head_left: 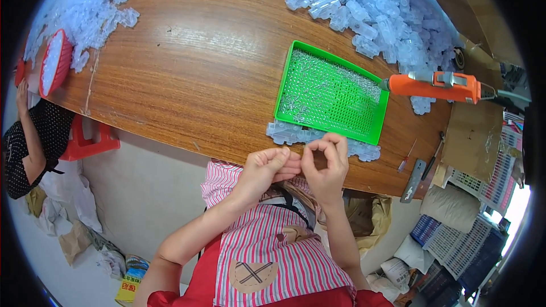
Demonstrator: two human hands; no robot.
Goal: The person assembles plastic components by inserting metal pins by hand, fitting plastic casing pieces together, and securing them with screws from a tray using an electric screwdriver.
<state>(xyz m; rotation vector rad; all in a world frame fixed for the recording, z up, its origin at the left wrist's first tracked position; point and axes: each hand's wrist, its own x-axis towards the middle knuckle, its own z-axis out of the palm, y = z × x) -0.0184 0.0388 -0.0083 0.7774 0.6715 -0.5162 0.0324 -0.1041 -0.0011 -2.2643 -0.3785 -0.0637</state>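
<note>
Wooden table (199,91) bears green tray (359,135) near right hand (329,177)

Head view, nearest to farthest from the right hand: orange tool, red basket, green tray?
From the right hand:
1. Green tray: just beyond it, slightly to the right.
2. Orange tool: farther out, upper right.
3. Red basket: far left of the picture.

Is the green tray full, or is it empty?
Neither: the green tray is partly filled. Small silvery pieces lie scattered inside, while patches of its perforated floor show bare.
</note>
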